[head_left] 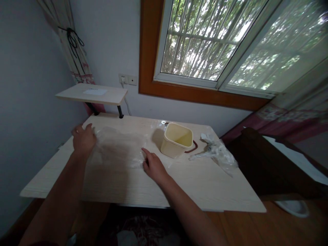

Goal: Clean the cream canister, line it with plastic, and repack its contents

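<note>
A clear plastic bag lies spread flat on the pale wooden desk, between my two hands. My left hand is at the bag's left end, thumb and fingers apart, palm side down. At the right end my right hand has its index finger stretched out and the other fingers partly bent, close to or touching the bag's edge. Just beyond that hand stands a cream square bucket, upright, with a brown handle hanging at its right side. Its visible inside shows no contents.
Crumpled clear plastic lies to the bucket's right. A small raised shelf carrying a white paper stands at the desk's back left. Behind are a wall socket and a window. Dark furniture borders the desk's right.
</note>
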Motion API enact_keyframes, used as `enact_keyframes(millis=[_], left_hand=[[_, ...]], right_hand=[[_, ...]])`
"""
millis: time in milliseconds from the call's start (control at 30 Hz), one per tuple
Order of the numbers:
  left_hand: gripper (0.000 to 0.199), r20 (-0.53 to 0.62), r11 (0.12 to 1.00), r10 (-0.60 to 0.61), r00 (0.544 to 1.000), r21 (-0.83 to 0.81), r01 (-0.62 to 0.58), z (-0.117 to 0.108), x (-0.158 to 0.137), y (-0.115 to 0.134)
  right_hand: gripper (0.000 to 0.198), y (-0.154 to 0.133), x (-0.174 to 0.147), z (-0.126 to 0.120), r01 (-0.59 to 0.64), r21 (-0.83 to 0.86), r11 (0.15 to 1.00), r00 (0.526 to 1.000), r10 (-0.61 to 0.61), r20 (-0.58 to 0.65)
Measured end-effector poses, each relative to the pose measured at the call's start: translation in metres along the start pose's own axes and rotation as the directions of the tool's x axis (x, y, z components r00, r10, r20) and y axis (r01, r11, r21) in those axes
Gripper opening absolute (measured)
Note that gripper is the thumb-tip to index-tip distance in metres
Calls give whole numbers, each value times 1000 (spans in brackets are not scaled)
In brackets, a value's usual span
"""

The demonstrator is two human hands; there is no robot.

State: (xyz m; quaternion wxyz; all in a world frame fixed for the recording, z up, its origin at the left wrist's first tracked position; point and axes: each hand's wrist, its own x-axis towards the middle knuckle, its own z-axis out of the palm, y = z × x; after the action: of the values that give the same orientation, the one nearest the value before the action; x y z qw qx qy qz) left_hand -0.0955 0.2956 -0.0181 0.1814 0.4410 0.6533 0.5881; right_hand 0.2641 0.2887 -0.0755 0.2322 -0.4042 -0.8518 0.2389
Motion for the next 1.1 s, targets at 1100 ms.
enact_keyframes(millis=[1100], left_hand=[[58,762,452,172,624,502,-737,145,-67,-29]], right_hand=[[39,167,-62,-238,-255,359,898,683,430,-591]])
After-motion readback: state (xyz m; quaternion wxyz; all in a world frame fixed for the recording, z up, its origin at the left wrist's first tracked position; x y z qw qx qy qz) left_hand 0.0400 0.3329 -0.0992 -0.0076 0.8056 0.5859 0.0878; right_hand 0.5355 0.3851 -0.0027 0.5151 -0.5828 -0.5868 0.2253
